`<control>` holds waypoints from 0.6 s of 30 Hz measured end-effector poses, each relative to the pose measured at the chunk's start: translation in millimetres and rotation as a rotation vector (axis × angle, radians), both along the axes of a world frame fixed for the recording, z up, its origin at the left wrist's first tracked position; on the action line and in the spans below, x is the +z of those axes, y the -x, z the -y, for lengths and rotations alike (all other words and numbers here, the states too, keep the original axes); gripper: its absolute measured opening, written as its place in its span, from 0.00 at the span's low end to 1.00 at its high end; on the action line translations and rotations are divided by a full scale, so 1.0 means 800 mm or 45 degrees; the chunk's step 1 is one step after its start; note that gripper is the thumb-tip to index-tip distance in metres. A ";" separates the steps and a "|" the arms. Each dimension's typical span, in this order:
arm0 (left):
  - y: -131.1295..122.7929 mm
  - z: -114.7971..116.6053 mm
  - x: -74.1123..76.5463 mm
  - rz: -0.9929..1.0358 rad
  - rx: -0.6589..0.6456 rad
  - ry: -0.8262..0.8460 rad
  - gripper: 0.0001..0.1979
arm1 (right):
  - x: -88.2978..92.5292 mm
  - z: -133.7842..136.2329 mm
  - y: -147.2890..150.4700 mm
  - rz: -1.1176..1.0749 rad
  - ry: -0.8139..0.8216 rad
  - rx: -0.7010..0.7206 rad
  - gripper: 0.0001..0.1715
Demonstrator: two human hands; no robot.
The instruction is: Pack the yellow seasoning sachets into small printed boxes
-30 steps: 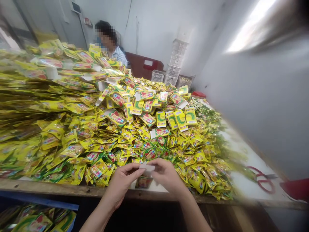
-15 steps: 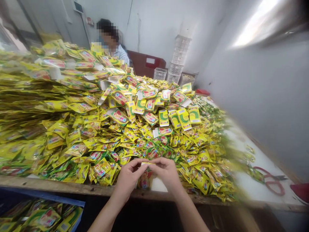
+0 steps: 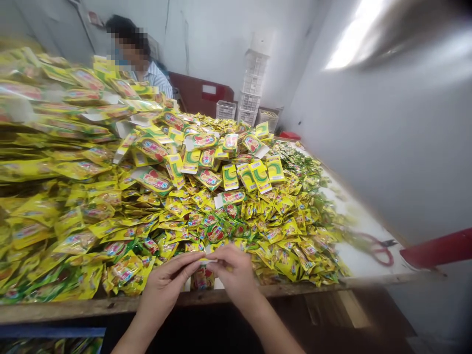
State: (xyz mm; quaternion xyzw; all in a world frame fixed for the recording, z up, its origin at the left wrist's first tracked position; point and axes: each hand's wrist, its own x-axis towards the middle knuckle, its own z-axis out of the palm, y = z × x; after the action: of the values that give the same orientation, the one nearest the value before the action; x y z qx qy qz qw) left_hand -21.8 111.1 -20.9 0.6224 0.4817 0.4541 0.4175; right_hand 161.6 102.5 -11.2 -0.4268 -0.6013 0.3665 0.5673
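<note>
The head view has our left hand [image 3: 160, 285] and right hand [image 3: 236, 275] meeting tip to tip, each pinching the pale end flap [image 3: 204, 261] of a small carton [image 3: 203, 280] between thumb and forefinger. That carton sits between our palms at the near edge of the bench [image 3: 354, 258], printed side toward us; our thumbs hide its upper end, so we cannot tell how far the flap is tucked.

We judge this to be work on the flap, and it calls for a light, even pinch: equal pressure from both thumbs should leave the crease straight, while squeezing harder on one side could buckle the thin card. Bracing the body before pressing would help.

Just beyond our fingers lie green pouches [image 3: 217, 233], with yellow pouches [image 3: 291, 255] heaped around them, close enough to snag a knuckle. Loose cartons [image 3: 230, 177] rest on the heap, some with white flaps sticking out. Well off to the right are red-handled scissors [image 3: 383, 255]; behind the heap is a co-worker in a striped shirt [image 3: 158, 78].
</note>
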 end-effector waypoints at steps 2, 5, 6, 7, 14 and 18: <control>0.002 -0.003 0.011 0.022 -0.031 0.100 0.13 | 0.001 0.000 0.002 -0.018 0.027 -0.009 0.12; 0.004 -0.013 0.019 -0.035 -0.063 0.171 0.14 | 0.002 -0.003 0.006 -0.078 0.082 -0.086 0.08; 0.004 -0.017 0.019 -0.089 -0.084 0.144 0.14 | 0.002 -0.006 0.006 -0.103 0.100 -0.109 0.08; 0.005 -0.021 0.016 -0.148 -0.104 0.086 0.14 | 0.002 -0.008 0.005 -0.119 0.114 -0.124 0.08; 0.030 -0.018 -0.038 -0.340 -0.186 -0.385 0.15 | 0.006 0.001 -0.004 0.108 -0.089 -0.042 0.06; 0.033 0.001 -0.052 -0.335 -0.149 -0.394 0.15 | -0.010 0.025 0.007 0.269 -0.295 -0.128 0.09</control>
State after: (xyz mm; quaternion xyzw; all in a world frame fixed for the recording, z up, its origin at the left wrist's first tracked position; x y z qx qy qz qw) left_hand -48.5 109.9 -62.5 0.7600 0.4197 0.4124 0.2759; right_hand 156.2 82.8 -19.2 -0.4244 -0.6737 0.2189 0.5640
